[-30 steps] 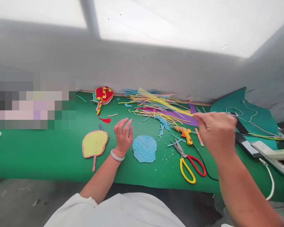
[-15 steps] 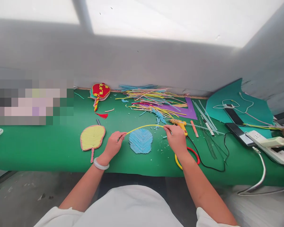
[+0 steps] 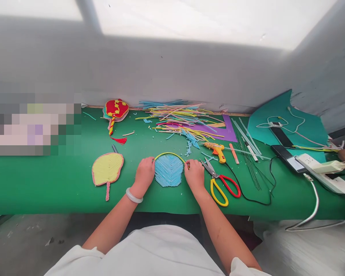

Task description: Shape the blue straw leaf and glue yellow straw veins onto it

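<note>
On mat, left hand and right hand pinch yellow strip ends, arched round blue leaf (touching rim). Risk: it may spring free if pinch loosens.

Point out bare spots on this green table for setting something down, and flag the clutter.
Bare: green table left of the yellow fan; between red fan, strip pile and the yellow strip held by left hand and right hand; front edge between black cable and power strip. Crowded: scissors, glue gun, rods right of the hands.
</note>
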Demonstrator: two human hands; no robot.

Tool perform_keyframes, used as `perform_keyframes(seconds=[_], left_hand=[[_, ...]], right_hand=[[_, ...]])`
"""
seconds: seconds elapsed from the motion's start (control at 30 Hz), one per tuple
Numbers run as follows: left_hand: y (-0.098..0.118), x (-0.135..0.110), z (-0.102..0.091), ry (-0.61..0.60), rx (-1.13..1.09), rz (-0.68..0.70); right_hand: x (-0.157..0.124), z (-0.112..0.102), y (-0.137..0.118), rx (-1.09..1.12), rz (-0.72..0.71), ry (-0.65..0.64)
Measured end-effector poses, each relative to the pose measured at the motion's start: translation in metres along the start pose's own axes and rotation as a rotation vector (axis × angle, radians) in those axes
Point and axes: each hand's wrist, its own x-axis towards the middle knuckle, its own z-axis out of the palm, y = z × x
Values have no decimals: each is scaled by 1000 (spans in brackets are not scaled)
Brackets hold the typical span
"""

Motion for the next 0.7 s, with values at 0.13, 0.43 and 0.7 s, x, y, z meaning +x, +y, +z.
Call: perform_keyframes(seconds=[0.13,0.43,0.7], left_hand=[[-1,-10,-3,-16,51,15],[-1,-11,-3,-39,174,-28],[6,-14,-6,-95,229,-89]], right_hand=[[-12,-1,-1,14,-8,-27],[-18,-1,-4,64,14,-47],[-22,2,-3,108,39,-66]])
